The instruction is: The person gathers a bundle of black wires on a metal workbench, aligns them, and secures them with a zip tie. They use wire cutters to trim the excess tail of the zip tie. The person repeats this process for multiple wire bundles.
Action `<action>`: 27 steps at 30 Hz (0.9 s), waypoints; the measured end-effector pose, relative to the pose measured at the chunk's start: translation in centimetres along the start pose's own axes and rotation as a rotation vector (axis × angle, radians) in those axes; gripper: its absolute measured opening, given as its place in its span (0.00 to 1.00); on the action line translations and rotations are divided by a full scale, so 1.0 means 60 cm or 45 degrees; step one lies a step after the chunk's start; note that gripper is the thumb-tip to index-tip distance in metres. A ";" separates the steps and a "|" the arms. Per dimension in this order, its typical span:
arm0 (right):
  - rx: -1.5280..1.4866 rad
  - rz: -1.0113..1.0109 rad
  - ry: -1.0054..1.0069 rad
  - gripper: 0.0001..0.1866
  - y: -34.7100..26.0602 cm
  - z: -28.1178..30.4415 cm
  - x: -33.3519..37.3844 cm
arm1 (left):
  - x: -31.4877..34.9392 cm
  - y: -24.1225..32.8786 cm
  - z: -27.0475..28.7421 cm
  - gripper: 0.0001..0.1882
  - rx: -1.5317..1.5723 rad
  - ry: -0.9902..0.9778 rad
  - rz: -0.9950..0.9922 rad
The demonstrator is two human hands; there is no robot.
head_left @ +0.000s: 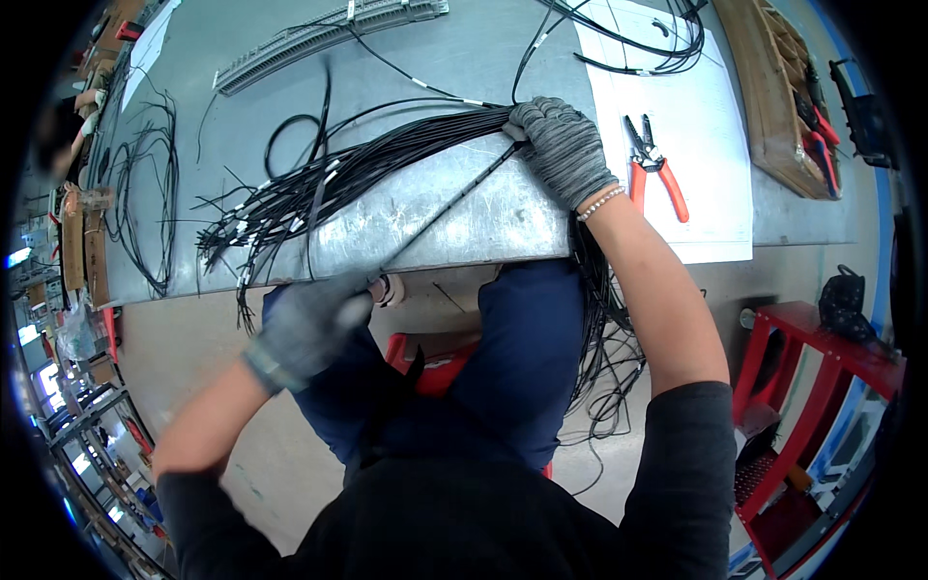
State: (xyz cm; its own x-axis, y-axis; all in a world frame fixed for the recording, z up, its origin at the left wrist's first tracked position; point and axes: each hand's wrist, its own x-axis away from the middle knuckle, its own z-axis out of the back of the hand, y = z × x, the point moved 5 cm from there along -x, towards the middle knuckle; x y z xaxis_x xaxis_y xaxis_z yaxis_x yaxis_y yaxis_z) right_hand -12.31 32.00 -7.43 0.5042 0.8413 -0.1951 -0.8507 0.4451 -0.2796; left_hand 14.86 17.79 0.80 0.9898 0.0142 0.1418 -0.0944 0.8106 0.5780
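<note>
My right hand [563,150], in a grey knit glove, is closed round a thick bundle of black wires [387,145] near the table's front edge. The bundle fans out to the left into loose ends with white markers. From the right hand a single black wire [454,200] runs taut, down and left, to my left hand [314,324]. That gloved hand is smeared by motion, in front of the table edge and above my left leg. Its fingers look closed on the wire. More of the wires hang off the edge below my right wrist.
Red-handled wire strippers [657,169] lie on a large white paper sheet [720,217]. Behind the bundle is a grey slotted duct [319,41]. A wooden tool box [773,97] stands at the right, more black wires [145,193] at the left. A red step stand [807,338] is on the floor.
</note>
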 end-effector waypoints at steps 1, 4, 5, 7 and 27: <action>0.017 -0.020 -0.024 0.09 0.000 0.002 0.001 | 0.062 -0.033 0.020 0.14 -0.054 -0.029 0.223; -0.042 -0.044 -0.047 0.10 -0.005 0.009 -0.008 | 0.421 -0.186 0.000 0.14 0.592 -0.010 1.162; -0.051 -0.037 -0.048 0.11 -0.007 0.004 -0.012 | 0.529 -0.190 -0.037 0.15 0.797 -0.142 1.545; -0.029 -0.034 -0.022 0.11 -0.009 0.002 -0.010 | 0.691 -0.139 -0.102 0.19 1.662 -0.757 2.037; -0.117 -0.046 -0.039 0.12 0.003 0.003 -0.004 | -0.429 -0.032 -0.028 0.13 -0.600 -0.288 -0.148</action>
State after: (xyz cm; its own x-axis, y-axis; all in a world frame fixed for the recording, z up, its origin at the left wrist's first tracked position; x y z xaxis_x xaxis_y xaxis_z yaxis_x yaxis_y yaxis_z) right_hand -12.60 31.95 -7.27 0.5284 0.8348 -0.1546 -0.8142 0.4466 -0.3710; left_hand -10.24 16.87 -5.33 0.9383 -0.1755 0.2978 0.1239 0.9750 0.1843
